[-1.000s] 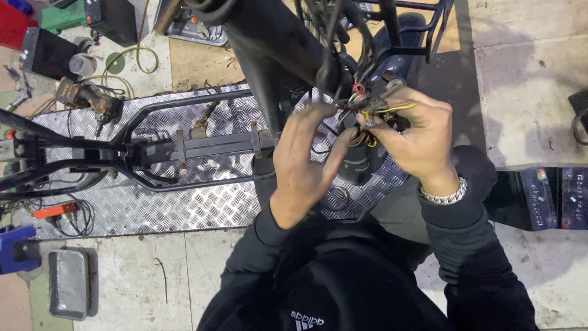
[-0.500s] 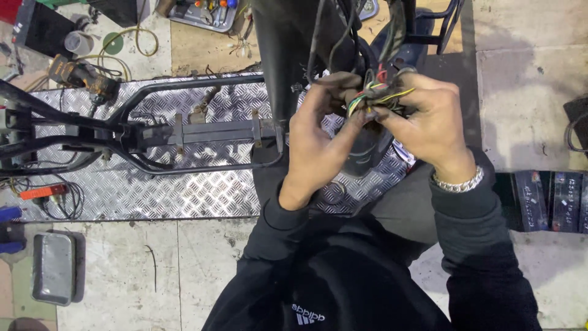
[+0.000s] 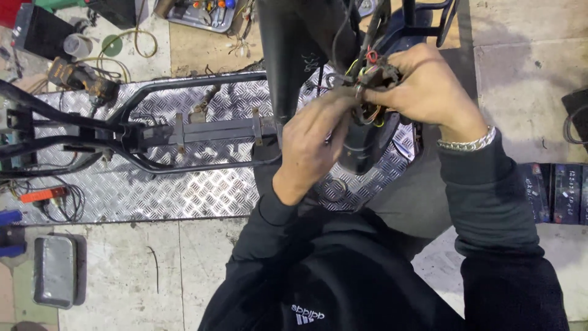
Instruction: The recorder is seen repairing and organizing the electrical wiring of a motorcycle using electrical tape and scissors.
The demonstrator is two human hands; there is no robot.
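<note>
Black frame: a tubular frame point(image 3: 184, 132) lies across the plate point(image 3: 184, 190) of bright tread-pattern metal, running from the plate's left edge to the column point(image 3: 294, 55).
Wires: a bundle of red, yellow and green wires point(image 3: 367, 67) with a dark connector sits beside the column, above the plate's right end — both hands meet on it.
Left hand: the left hand point(image 3: 315, 144) reaches up from below, fingertips pinched on the bundle's lower strands.
Right hand: the right hand point(image 3: 422, 86) curls over the top of the bundle, fingers closed on the connector; a metal bracelet point(image 3: 467, 142) circles the wrist.
Hands together: close, fingertips touching at the wires.
Change: half a second ago the hands sat a little lower in the view and the left palm faced up more openly; now the view has dropped nearer the person's chest, and the grip on the bundle is unchanged.
Floor, left: a grey tin point(image 3: 54, 270) lies on the concrete below the plate's lower left corner — a red-handled tool point(image 3: 43, 195) rests at the plate's left edge.
Floor, top: a tray of tools point(image 3: 202, 13) sits beyond the plate's far edge.
</note>
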